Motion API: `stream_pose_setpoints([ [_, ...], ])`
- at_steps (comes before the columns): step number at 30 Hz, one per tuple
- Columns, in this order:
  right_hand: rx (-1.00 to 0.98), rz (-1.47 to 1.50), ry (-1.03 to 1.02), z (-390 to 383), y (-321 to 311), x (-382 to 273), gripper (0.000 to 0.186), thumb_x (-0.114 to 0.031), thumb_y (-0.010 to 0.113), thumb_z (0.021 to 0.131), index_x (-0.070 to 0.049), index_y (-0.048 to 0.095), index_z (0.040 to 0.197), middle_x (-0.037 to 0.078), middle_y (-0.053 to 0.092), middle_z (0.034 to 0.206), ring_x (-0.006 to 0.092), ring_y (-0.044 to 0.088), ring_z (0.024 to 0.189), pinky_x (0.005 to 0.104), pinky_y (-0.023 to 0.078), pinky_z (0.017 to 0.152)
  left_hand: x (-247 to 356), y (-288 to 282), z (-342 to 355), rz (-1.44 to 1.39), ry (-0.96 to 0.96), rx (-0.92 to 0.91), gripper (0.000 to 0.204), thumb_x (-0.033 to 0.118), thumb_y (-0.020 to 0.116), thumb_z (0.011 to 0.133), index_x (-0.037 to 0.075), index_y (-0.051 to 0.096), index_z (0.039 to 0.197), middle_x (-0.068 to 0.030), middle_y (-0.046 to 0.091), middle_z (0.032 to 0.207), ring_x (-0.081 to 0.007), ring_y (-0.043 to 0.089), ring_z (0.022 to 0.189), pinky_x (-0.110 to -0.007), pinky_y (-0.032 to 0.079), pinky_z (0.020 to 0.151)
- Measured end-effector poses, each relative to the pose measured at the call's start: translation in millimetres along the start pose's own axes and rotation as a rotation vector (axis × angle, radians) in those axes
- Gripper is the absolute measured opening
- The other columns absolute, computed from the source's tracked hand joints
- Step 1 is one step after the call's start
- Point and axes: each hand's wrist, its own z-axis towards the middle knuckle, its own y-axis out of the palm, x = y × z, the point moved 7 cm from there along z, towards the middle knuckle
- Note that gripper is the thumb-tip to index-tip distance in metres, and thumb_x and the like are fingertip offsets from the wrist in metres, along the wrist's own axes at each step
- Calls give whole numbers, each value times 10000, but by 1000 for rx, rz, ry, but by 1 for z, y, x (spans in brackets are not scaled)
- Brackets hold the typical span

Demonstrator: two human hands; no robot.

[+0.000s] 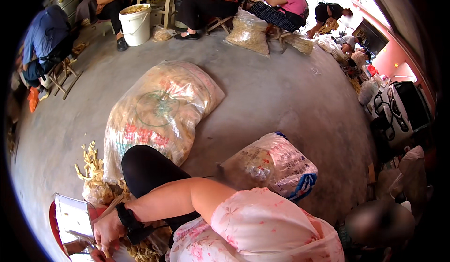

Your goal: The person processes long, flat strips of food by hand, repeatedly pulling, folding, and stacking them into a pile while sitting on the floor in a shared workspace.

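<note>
My left hand (107, 230), with a black band on its wrist, reaches down past my black-clad knee (145, 168). Its fingers are curled around a thin pale strip over a white board (70, 213) that lies on a red stool. A slim metal blade (79, 236) lies under the fingers. Only the fingertips of my right hand (95, 256) show at the bottom edge, touching the same spot; what they grip is hidden. Tan dried strips (140, 250) are heaped below my wrist.
A big filled clear sack (159, 107) lies on the concrete floor ahead, a smaller one (276, 163) to the right. More tan scraps (91, 163) are piled by my knee. Seated people, a white bucket (135, 24), stools and more sacks line the far side.
</note>
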Motion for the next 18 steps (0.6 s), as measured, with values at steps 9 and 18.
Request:
stream_pose_setpoints([
  [9, -15, -123, 1, 1, 6, -3, 187, -119, 579, 894, 53, 629, 949, 137, 677, 809, 219, 674, 643, 306, 575, 537, 7, -1, -10, -10, -68, -197, 463, 380, 516, 954, -61, 568, 1085, -232, 638, 961, -337, 606, 845, -392, 476, 763],
  [18, 37, -587, -95, 9, 40, -31, 289, -151, 457, 873, 43, 651, 784, 147, 654, 633, 216, 650, 497, 302, 539, 451, -56, 2, -15, -710, 6, -186, 238, 169, 455, 935, -31, 584, 924, -162, 598, 800, -254, 574, 678, -352, 474, 643],
])
